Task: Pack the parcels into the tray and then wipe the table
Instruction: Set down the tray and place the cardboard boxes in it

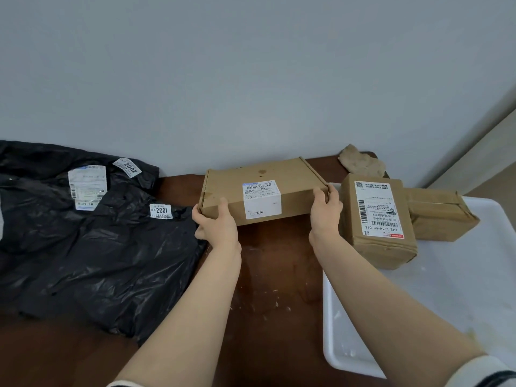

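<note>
Nearest to us, well short of the flat cardboard box (262,188), our bare forearms come out of white sleeves (485,370) with dark bands. To the right of the box and nearer than it lies the white tray (343,344), its near part smeared, its far left corner meeting the box's right end. On our side of the box the dark wooden table (273,275) shows pale specks. Left of the box and nearer lies a black bag parcel (111,261) with a tag reading 2001, its edge just beside our left wrist. Our left hand (217,227) grips the box's left near corner, thumb on top and fingers curled round the end; our right hand (325,213) grips the right end likewise, thumb over the top edge. The box lies long side toward us, white label up, tilted a little; we cannot tell whether it rests on the table. Just right of the box, in the tray, stands a taped brown parcel (377,219) with a printed label, touching a second brown parcel (441,216) farther right. Left of the box and level with it lies a second black bag (42,169), tagged 2002. Behind the box's right end a crumpled beige cloth (361,163) lies by the grey wall (251,79).
</note>
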